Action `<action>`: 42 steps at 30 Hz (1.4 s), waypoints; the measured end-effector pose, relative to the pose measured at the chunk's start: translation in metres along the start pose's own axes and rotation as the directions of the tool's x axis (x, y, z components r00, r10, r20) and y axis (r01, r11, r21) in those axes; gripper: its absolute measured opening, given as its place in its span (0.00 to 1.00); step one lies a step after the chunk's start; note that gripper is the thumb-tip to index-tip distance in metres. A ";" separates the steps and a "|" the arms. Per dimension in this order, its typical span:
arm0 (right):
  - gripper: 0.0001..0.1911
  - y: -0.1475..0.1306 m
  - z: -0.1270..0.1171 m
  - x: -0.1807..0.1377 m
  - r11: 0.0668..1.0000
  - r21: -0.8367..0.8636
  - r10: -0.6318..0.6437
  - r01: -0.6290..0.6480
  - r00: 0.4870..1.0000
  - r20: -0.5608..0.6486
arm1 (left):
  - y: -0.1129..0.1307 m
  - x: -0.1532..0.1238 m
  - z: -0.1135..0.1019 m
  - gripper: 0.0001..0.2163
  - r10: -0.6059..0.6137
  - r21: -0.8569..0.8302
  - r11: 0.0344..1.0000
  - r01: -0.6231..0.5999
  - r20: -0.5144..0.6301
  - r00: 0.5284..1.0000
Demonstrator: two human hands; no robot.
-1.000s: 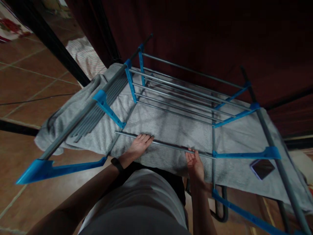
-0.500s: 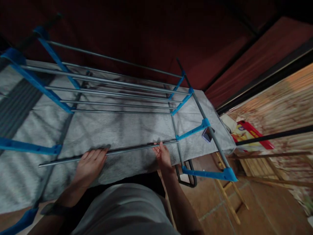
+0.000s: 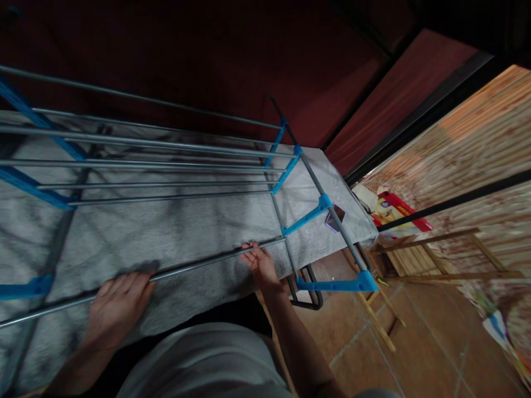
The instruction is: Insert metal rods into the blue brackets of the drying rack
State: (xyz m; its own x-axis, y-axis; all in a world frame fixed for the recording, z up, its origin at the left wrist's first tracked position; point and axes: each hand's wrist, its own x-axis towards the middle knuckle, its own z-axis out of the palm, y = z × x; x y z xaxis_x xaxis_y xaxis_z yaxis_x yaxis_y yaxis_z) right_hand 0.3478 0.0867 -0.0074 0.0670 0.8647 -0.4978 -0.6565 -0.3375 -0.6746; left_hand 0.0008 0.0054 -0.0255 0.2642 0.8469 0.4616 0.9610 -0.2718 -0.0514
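A long grey metal rod [image 3: 193, 268] slants across the front of a rack with blue plastic brackets and metal bars. My left hand [image 3: 120, 307] is wrapped over the rod from above, left of the middle. Farther right, my right hand [image 3: 261, 265] pinches the same rod between thumb and fingers, close to its right end. That end lies at the inner tip of a blue bracket [image 3: 307, 217]; whether it sits in the bracket I cannot tell. Beyond my hands, several parallel bars [image 3: 178, 146] span the rack between other blue brackets.
Grey cloth [image 3: 199, 226] covers the surface under the rack. A phone [image 3: 335, 218] lies on it behind the right upright [image 3: 344, 235]. A folded wooden chair [image 3: 440, 257] and a red-and-yellow package [image 3: 400, 210] are at the right. Dark red fabric hangs behind.
My view has swung to the right, so the rack and both hands appear farther left. Both hands keep hold of the rod, whose right end stays by the blue bracket.
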 end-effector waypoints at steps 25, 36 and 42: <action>0.11 -0.036 0.022 -0.013 0.994 0.105 -0.005 0.021 0.989 -0.147 | -0.006 0.006 -0.014 0.13 0.002 -0.193 0.981 -0.004 -0.007 1.000; 0.12 -0.042 0.000 0.000 0.978 0.159 -0.090 0.134 0.963 -0.254 | -0.008 0.006 -0.009 0.14 0.051 -0.176 0.983 -0.053 -0.014 0.999; 0.12 -0.039 -0.006 0.005 0.974 0.171 -0.100 0.151 0.957 -0.274 | -0.005 0.008 -0.012 0.16 0.054 -0.172 0.984 -0.052 0.012 0.998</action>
State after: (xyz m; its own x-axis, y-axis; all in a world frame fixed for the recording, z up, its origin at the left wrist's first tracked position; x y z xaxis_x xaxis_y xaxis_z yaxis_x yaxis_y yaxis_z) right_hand 0.3782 0.1016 0.0131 0.3354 0.7592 -0.5578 -0.7573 -0.1349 -0.6389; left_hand -0.0030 0.0081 -0.0107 0.3172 0.8364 0.4471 0.9175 -0.3898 0.0784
